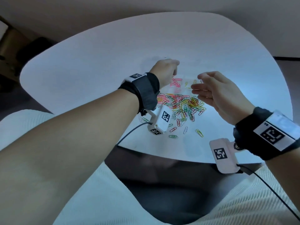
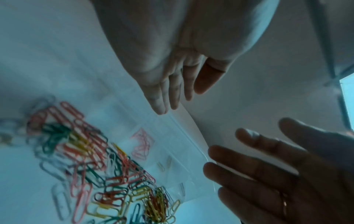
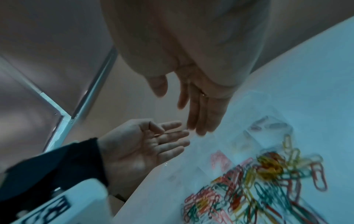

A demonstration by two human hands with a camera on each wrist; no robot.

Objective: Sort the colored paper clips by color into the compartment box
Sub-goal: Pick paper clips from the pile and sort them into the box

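Your left hand [image 1: 164,70] and right hand [image 1: 215,93] both hover with fingers straight and relaxed, holding nothing, over the clear compartment box [image 2: 172,145] on the white table [image 1: 97,62]. The mixed paper clips [image 1: 183,104] lie heaped just in front of it; pink clips [image 1: 176,82] already sit in one compartment. They look light, stiff, slippery and prone to tangling, so pinch one loose clip by its rounded end.

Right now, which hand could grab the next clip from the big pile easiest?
Probably the right hand: it hovers open, empty, beside the pile of paper clips. The left hand is farther back, over the clear compartment box.
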